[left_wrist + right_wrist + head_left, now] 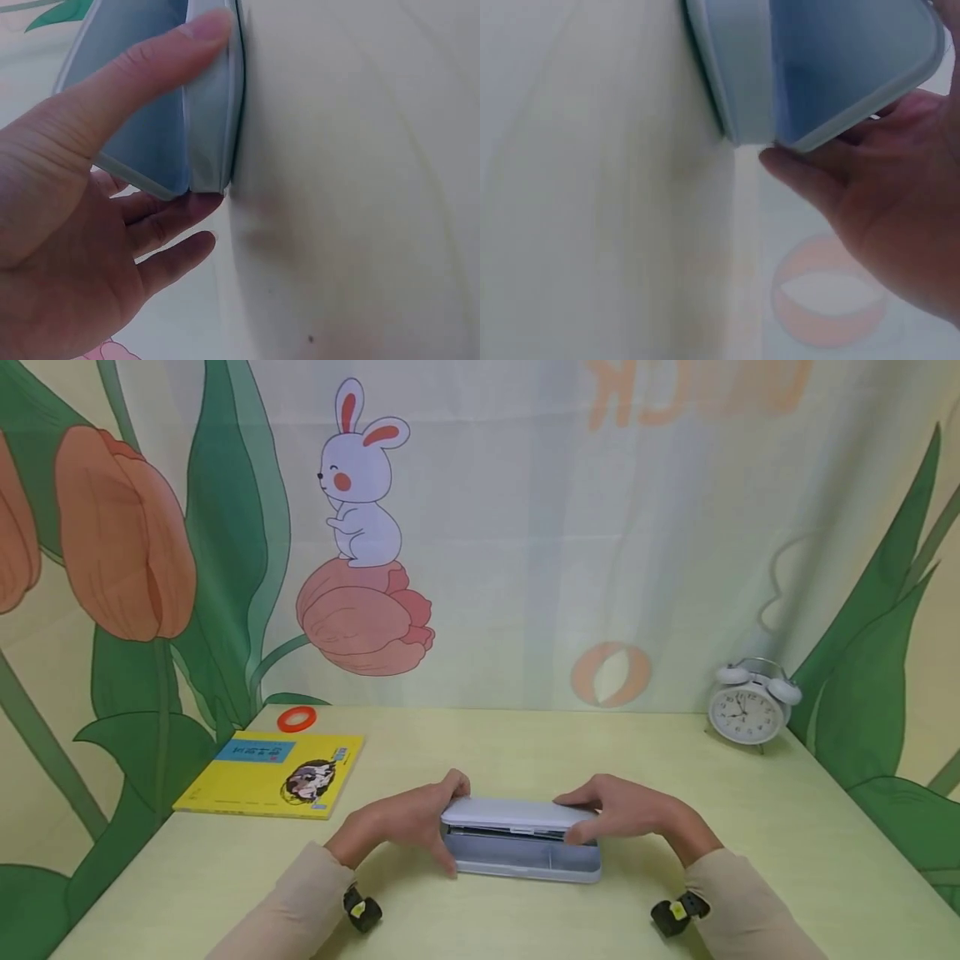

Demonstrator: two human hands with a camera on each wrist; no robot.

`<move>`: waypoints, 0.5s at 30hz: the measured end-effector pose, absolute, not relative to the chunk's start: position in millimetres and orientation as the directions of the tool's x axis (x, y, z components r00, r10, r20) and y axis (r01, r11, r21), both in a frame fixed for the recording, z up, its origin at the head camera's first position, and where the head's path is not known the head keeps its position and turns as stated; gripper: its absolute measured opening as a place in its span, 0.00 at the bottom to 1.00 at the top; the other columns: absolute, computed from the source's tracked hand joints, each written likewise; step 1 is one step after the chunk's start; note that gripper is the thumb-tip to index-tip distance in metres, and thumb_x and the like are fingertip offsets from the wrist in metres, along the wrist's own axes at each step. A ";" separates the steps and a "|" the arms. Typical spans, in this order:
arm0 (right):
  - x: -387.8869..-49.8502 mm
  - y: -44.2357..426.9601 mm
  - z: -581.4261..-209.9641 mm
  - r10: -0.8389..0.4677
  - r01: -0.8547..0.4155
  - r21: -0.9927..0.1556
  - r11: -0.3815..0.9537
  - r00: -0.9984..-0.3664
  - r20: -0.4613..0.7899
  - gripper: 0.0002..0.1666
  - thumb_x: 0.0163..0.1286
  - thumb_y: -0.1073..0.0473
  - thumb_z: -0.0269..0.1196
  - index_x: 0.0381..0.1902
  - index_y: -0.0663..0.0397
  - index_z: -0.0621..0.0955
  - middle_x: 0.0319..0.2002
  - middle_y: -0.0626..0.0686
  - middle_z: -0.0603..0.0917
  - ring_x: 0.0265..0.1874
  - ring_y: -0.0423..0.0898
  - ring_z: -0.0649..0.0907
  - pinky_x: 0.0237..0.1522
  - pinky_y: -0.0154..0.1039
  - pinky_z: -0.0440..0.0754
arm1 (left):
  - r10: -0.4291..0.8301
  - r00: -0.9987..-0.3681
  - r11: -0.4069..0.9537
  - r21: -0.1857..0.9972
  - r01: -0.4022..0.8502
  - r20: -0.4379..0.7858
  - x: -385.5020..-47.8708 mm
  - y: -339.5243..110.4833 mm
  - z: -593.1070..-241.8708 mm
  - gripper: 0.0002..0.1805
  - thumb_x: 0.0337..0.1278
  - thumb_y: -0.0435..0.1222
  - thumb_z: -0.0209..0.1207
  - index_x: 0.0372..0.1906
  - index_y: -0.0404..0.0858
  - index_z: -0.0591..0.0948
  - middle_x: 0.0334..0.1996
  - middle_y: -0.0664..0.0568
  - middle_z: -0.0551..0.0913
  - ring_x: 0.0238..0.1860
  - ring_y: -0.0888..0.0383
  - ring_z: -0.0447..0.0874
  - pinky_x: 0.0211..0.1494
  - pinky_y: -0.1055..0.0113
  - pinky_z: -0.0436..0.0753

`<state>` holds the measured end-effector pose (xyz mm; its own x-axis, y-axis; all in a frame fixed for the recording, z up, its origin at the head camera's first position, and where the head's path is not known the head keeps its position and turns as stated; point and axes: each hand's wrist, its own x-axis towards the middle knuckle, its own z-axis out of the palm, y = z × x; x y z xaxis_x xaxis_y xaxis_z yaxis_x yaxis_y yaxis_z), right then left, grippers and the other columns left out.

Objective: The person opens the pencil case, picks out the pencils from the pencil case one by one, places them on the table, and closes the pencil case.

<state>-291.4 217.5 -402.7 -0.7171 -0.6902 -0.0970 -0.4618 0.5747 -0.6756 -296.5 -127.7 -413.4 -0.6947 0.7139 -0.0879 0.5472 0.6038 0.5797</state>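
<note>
A light blue-grey case (498, 853) lies on the table, its whitish lid (510, 811) partly raised at the back. Dark, slim items, too small to identify, show under the lid; the front tray has a divider. The left hand (417, 817) grips the left end, thumb at the front. In the left wrist view that hand (82, 187) has its thumb along the case's side (208, 135) and fingertips at its end. On the right, the other hand (628, 808) holds the lid's right end; the right wrist view shows this hand (900, 195) beside the case (742, 75).
A yellow book (262, 777) lies at the left of the table, with an orange-red ring (297, 719) behind it. A white alarm clock (746, 713) stands at the back right. Behind the table hangs a printed curtain (495, 610).
</note>
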 end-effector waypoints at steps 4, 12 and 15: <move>-294.0 223.4 -406.9 -0.686 -0.435 -0.735 0.520 -0.725 -0.056 0.27 0.69 0.45 0.64 0.61 0.51 0.82 0.53 0.45 0.86 0.55 0.44 0.82 0.56 0.43 0.77 | 0.705 -0.703 0.587 0.637 0.500 -0.098 -298.8 -132.7 -417.6 0.61 0.32 0.45 0.83 0.69 0.39 0.54 0.60 0.48 0.73 0.59 0.54 0.73 0.65 0.56 0.69; -290.6 227.7 -400.0 -0.627 -0.455 -0.736 0.501 -0.777 0.054 0.18 0.73 0.46 0.62 0.52 0.49 0.88 0.52 0.51 0.86 0.55 0.48 0.83 0.56 0.49 0.78 | 0.668 -0.734 0.613 0.651 0.449 -0.123 -298.5 -134.7 -417.9 0.76 0.29 0.49 0.83 0.79 0.46 0.41 0.67 0.45 0.70 0.64 0.53 0.69 0.69 0.51 0.65; -290.2 227.5 -397.1 -0.610 -0.480 -0.720 0.501 -0.786 0.100 0.18 0.75 0.48 0.61 0.51 0.51 0.88 0.50 0.51 0.86 0.53 0.46 0.84 0.54 0.46 0.79 | 0.663 -0.739 0.613 0.653 0.445 -0.119 -300.0 -134.8 -418.1 0.79 0.28 0.50 0.83 0.80 0.46 0.37 0.62 0.47 0.72 0.59 0.54 0.71 0.67 0.53 0.67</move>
<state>-290.2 227.5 -397.1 -0.7863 -0.6097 0.1004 -0.4804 0.5010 -0.7198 -300.0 -134.8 -418.1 -0.7391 0.6631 -0.1188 0.4450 0.6130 0.6529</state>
